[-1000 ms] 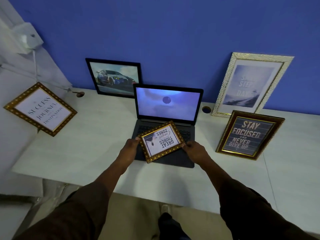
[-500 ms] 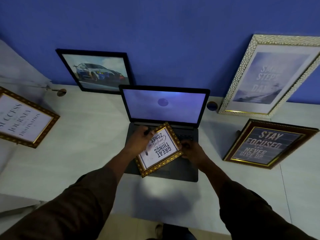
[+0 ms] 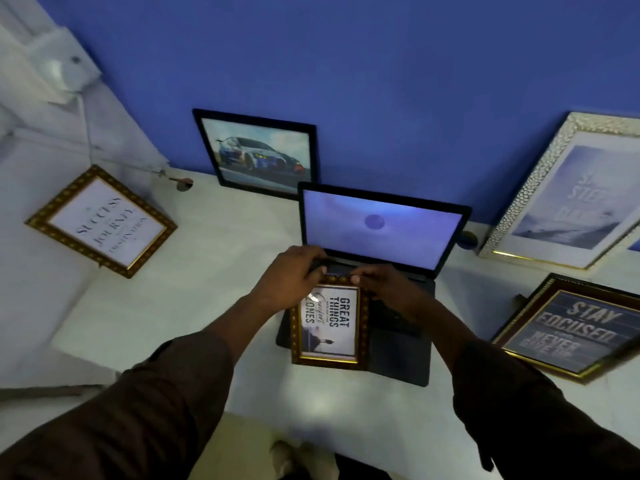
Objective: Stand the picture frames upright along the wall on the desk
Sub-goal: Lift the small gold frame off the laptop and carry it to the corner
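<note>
A small gold-edged frame reading "GREAT THINGS" [image 3: 329, 323] is held over the laptop's keyboard, its print turned sideways. My left hand [image 3: 291, 275] and my right hand [image 3: 388, 285] both grip its far edge. A black-framed car picture [image 3: 263, 154] stands against the blue wall. A large white-and-gold frame [image 3: 568, 199] leans on the wall at the right. A dark "STAY FOCUSED" frame [image 3: 575, 327] stands tilted in front of it. A gold "SUCCESS" frame [image 3: 104, 220] leans at the desk's left end.
An open laptop [image 3: 381, 226] with a lit screen sits mid-desk on the white desk [image 3: 214, 271]. A cable hole [image 3: 467, 240] lies beside the laptop's right side. A white box with a cable [image 3: 65, 74] is on the left wall. My shoes [image 3: 298, 459] show below the desk's front edge.
The small frame has been rotated from upside-down print to sideways print. Both hands shifted from its sides to its far edge. The view has moved closer to the desk.
</note>
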`<state>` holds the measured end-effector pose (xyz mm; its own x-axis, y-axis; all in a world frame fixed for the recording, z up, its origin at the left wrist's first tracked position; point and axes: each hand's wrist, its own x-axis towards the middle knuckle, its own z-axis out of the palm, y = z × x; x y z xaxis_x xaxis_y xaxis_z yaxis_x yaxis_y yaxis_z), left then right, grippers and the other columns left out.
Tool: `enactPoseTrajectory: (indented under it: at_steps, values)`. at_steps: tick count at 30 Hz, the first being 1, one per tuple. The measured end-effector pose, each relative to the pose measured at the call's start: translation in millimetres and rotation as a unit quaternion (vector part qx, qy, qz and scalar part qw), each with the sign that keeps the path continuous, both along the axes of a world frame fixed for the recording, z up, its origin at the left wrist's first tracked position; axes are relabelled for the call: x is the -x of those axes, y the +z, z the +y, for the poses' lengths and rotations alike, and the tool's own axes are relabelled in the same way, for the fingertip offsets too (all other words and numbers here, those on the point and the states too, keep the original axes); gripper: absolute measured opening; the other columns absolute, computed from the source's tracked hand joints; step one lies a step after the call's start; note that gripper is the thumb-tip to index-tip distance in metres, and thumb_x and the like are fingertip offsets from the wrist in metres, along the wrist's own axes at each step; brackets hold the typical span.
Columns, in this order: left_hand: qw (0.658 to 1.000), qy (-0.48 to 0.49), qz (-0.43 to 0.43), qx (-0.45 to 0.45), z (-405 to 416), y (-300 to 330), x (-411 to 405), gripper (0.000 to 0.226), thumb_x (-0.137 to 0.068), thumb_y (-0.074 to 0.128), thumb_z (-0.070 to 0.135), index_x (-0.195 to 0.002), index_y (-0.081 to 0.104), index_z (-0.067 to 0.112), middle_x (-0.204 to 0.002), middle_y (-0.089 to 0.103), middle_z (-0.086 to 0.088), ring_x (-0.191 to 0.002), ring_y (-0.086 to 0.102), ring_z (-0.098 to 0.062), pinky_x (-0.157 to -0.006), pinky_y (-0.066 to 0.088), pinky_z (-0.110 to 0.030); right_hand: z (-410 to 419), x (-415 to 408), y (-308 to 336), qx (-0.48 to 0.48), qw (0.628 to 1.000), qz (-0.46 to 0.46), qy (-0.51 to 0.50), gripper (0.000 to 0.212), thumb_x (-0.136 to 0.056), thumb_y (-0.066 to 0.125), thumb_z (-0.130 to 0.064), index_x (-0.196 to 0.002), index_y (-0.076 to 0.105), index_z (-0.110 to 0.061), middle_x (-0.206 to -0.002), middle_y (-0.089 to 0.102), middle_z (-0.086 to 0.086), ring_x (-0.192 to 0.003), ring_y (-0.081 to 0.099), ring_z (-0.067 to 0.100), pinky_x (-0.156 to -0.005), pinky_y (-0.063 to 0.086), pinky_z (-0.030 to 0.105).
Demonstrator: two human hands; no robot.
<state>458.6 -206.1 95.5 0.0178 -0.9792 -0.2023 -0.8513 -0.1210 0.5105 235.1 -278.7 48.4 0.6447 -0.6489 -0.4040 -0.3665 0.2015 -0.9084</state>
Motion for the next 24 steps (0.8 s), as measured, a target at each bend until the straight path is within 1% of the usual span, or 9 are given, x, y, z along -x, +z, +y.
enactPoseTrajectory:
  at_steps: [2, 4, 9, 12, 14, 16, 18, 20, 24]
  values:
    - [0.999, -0.031, -0.001, -0.043, 15.7, 5.9, -15.4, 0.026, -0.1, 0.05, 0.039, -0.119, 0.061, 0.025, -0.113, 0.073, -0.001, -0.099, 0.068, -0.019, -0.083, 0.058, -0.039, 3.9, -21.8, 17.4, 0.038, 0.999, 0.012, 0.034, 0.021, -0.1, 0.059, -0.027, -0.105, 0.073, -0.012, -0.098, 0.075, 0.009, -0.093, 0.074, 0.023, -0.087, 0.059, 0.04]
    - [0.996, -0.021, 0.042, -0.07, 34.0, 7.7, -31.3, 0.024, -0.101, 0.049, 0.039, -0.114, 0.063, 0.025, -0.104, 0.073, 0.003, -0.091, 0.069, -0.016, -0.076, 0.057, -0.034, 9.5, -43.5, 32.8, 0.063, 0.997, 0.024, 0.048, 0.019, -0.099, 0.06, -0.027, -0.101, 0.073, -0.013, -0.096, 0.076, 0.01, -0.091, 0.075, 0.025, -0.085, 0.059, 0.042]
    - [0.986, 0.05, 0.154, -0.041, 89.0, 13.7, -74.5, 0.023, -0.103, 0.051, 0.035, -0.095, 0.067, 0.02, -0.085, 0.07, 0.002, -0.077, 0.066, -0.012, -0.065, 0.048, -0.027, 44.6, -100.2, 63.1, 0.101, 0.993, 0.035, 0.053, 0.016, -0.095, 0.066, -0.032, -0.096, 0.074, -0.018, -0.09, 0.079, 0.006, -0.083, 0.077, 0.021, -0.08, 0.061, 0.042]
    - [0.972, 0.109, 0.208, 0.0, 120.6, 16.1, -101.6, 0.021, -0.102, 0.052, 0.036, -0.092, 0.067, 0.025, -0.083, 0.07, 0.005, -0.074, 0.064, -0.007, -0.065, 0.047, -0.023, 68.2, -123.1, 77.7, 0.137, 0.989, 0.048, 0.027, 0.021, -0.094, 0.064, -0.045, -0.095, 0.072, -0.026, -0.088, 0.079, -0.001, -0.08, 0.076, 0.013, -0.075, 0.06, 0.034]
    - [0.949, 0.172, 0.264, 0.028, 141.2, 20.5, -121.2, 0.024, -0.102, 0.052, 0.035, -0.095, 0.069, 0.021, -0.085, 0.074, 0.001, -0.075, 0.067, -0.01, -0.068, 0.05, -0.026, 78.2, -133.7, 80.9, 0.18, 0.981, 0.074, 0.004, 0.026, -0.092, 0.061, -0.054, -0.093, 0.072, -0.03, -0.089, 0.078, -0.005, -0.082, 0.074, 0.01, -0.077, 0.058, 0.032]
    - [0.913, 0.243, 0.325, 0.054, 162.3, 27.6, -141.5, 0.026, -0.103, 0.051, 0.033, -0.097, 0.07, 0.015, -0.085, 0.076, -0.002, -0.074, 0.068, -0.012, -0.066, 0.053, -0.029, 86.5, -142.4, 79.7, 0.185, 0.978, 0.086, -0.044, 0.034, -0.091, 0.059, -0.058, -0.093, 0.072, -0.028, -0.09, 0.076, -0.005, -0.086, 0.071, 0.012, -0.079, 0.056, 0.033]
    - [0.877, 0.3, 0.367, 0.078, 181.6, 35.1, -160.5, 0.027, -0.105, 0.049, 0.029, -0.103, 0.07, 0.01, -0.089, 0.078, -0.005, -0.076, 0.072, -0.014, -0.066, 0.056, -0.028, 95.5, -151.3, 80.7, 0.126, 0.985, 0.064, -0.098, 0.042, -0.095, 0.055, -0.056, -0.093, 0.072, -0.018, -0.09, 0.076, 0.003, -0.086, 0.07, 0.021, -0.077, 0.054, 0.034]
    - [0.847, 0.346, 0.393, 0.098, 201.8, 39.5, -179.1, 0.029, -0.105, 0.047, 0.028, -0.107, 0.07, 0.009, -0.095, 0.079, -0.01, -0.082, 0.074, -0.022, -0.068, 0.059, -0.033, 109.2, -165.5, 82.9, 0.044, 0.992, 0.024, -0.116, 0.049, -0.099, 0.049, -0.054, -0.102, 0.072, -0.011, -0.095, 0.077, 0.012, -0.09, 0.071, 0.026, -0.08, 0.056, 0.035]
    - [0.792, 0.408, 0.439, 0.118, 225.9, 38.7, -200.8, 0.03, -0.106, 0.047, 0.027, -0.108, 0.069, 0.007, -0.1, 0.079, -0.013, -0.094, 0.075, -0.035, -0.071, 0.061, -0.036, 135.2, -206.4, 89.2, -0.033, 0.988, -0.044, -0.146, 0.042, -0.104, 0.042, -0.046, -0.109, 0.072, -0.016, -0.104, 0.078, 0.011, -0.101, 0.07, 0.029, -0.088, 0.055, 0.043]
